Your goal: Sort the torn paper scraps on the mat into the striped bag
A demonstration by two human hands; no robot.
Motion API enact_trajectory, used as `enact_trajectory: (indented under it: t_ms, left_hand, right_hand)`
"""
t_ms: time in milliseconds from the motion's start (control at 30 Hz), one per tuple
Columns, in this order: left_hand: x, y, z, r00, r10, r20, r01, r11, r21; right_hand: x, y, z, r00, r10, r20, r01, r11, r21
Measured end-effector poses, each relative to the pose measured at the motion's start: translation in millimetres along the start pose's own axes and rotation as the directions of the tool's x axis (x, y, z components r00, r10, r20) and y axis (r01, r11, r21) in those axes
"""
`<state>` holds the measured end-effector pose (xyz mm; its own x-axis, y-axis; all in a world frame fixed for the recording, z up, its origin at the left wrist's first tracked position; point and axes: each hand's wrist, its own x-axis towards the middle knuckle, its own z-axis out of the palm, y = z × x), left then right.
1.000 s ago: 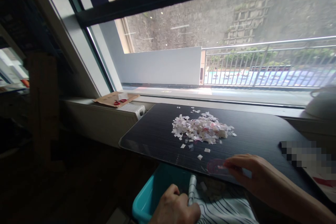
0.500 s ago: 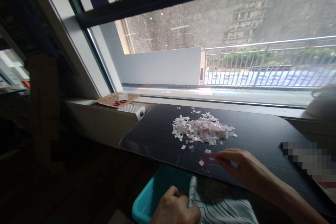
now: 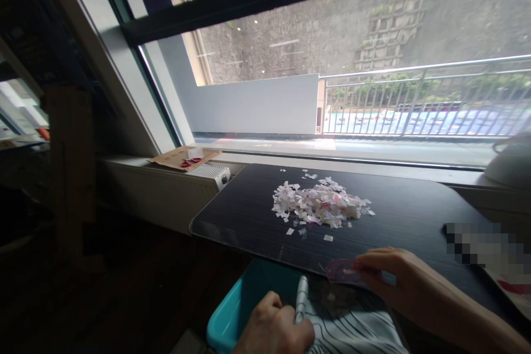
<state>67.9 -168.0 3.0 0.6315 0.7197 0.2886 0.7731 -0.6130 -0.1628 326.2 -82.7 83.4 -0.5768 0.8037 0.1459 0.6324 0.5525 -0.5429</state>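
Note:
A pink see-through flat plastic piece (image 3: 342, 272) is pinched in my right hand (image 3: 384, 271) at the table's front edge; its exact kind is unclear. My left hand (image 3: 276, 326) is closed at the edge of a striped cloth (image 3: 348, 323), beside a teal bin (image 3: 219, 321) below the table. Pale scraps lie in a dim patch of the cloth. On the dark table (image 3: 232, 215) sits a heap of small white and pinkish paper scraps (image 3: 321, 202). One loose white scrap (image 3: 328, 238) lies between the heap and my right hand.
Red-handled scissors (image 3: 191, 162) rest on brown paper (image 3: 166, 158) on the sill at the left, by a radiator (image 3: 213, 174). A blurred-out flat object (image 3: 477, 246) lies at the table's right. A large window lies behind the table.
My right hand has drawn the pink piece toward me, from the tabletop to its front edge. The small scrap beside the piece is gone from the tabletop. My left hand stays nearly still.

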Motion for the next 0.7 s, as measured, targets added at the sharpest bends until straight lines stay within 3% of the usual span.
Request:
enact_trajectory:
  t_ms: [200,333,500,700]
  left_hand:
    - [15,14,12,0.995,0.090,-0.053,-0.089,0.996,0.027]
    - [15,15,22,0.993,0.089,-0.080,-0.090,0.996,-0.009]
    - [4,5,16,1.000,-0.003,-0.031,0.001,0.999,-0.046]
    - [3,1,-2,0.998,-0.070,0.000,0.070,0.993,-0.100]
  right_hand:
    - [8,19,-5,0.985,0.043,-0.168,-0.053,0.997,-0.053]
    - [25,29,-1,0.974,0.031,-0.224,-0.056,0.993,-0.104]
    - [24,27,2,0.984,0.046,-0.173,-0.062,0.994,-0.090]
    - [7,30,1,0.988,0.138,-0.067,-0.131,0.986,0.107]
